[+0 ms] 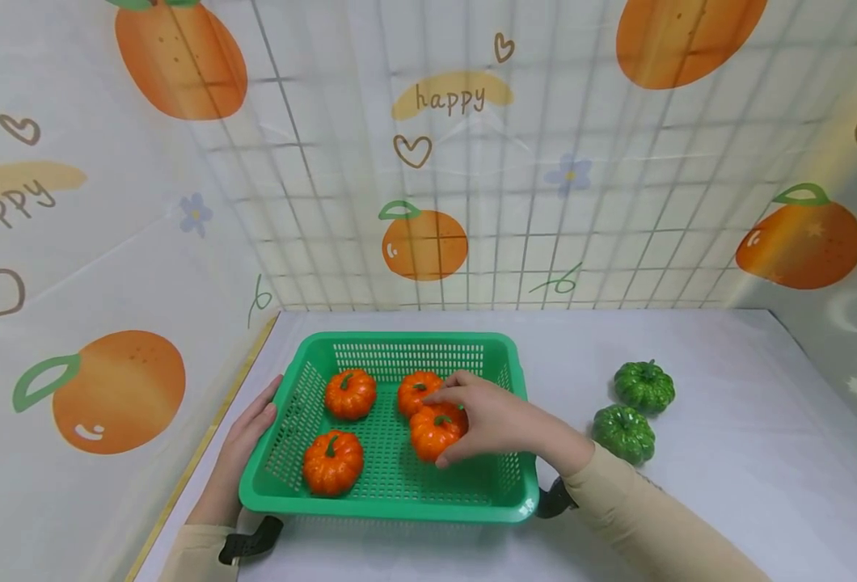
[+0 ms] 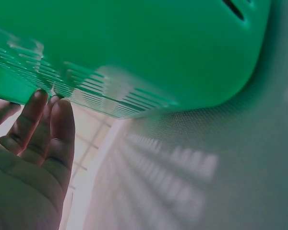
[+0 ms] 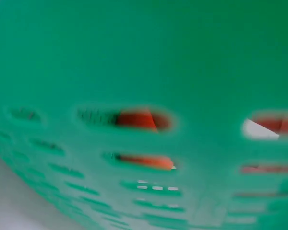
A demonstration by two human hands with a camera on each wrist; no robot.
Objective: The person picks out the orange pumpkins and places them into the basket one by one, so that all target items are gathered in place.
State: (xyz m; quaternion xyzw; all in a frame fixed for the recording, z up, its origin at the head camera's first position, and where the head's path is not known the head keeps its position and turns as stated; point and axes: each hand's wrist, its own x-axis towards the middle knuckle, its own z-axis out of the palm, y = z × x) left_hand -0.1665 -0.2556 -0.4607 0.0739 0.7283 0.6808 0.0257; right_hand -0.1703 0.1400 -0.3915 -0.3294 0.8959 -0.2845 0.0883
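Note:
A green plastic basket [image 1: 388,507] with slotted walls holds several small orange pumpkins. One orange pumpkin [image 1: 351,394] sits at the back left inside it, another pumpkin [image 1: 333,463] at the front left. Toward the right, a third pumpkin [image 1: 417,391] is partly hidden by my right hand [image 1: 497,419], which reaches over the basket's right rim. Thumb and fingers of that hand grip the nearer right pumpkin [image 1: 434,434]. Against the outside of the basket's left wall rests my left hand [image 1: 242,449], fingers extended; the left wrist view shows its fingertips [image 2: 62,112] at the green wall.
Two green pumpkins, the farther one [image 1: 644,386] and the nearer one [image 1: 623,434], stand on the white table [image 1: 749,453] right of the basket. A printed curtain over a wire grid [image 1: 516,259] closes off the back. The right wrist view is filled by the slotted basket wall [image 3: 134,62].

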